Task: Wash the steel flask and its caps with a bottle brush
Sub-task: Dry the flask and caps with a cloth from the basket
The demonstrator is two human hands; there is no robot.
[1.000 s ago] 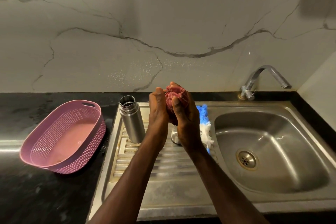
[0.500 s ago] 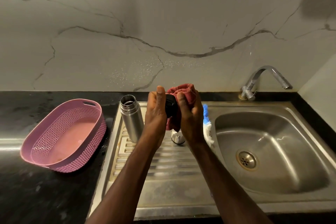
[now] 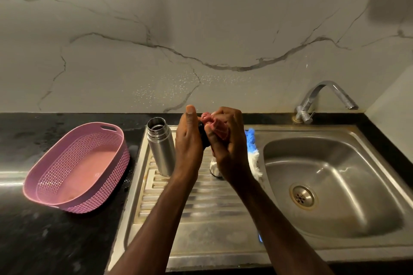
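Observation:
The open steel flask (image 3: 161,146) stands upright on the ribbed drainboard (image 3: 196,205), just left of my hands. A small black cap (image 3: 203,135) sits between my hands, gripped by my left hand (image 3: 188,144). My right hand (image 3: 228,140) presses a red cloth (image 3: 214,124) against that cap. Behind my right wrist a steel cap (image 3: 214,167) stands on the drainboard, mostly hidden. The blue and white bottle brush (image 3: 252,152) lies beside the basin, partly covered by my right hand.
A pink plastic basket (image 3: 76,167) rests on the black counter (image 3: 44,241) at the left. The sink basin (image 3: 330,185) with its drain lies at the right, and the tap (image 3: 324,98) stands behind it. A marble wall rises behind.
The red cloth has shifted over the cap: first it wrapped it wholly, now the black cap shows between my hands. Both hands stayed above the drainboard.

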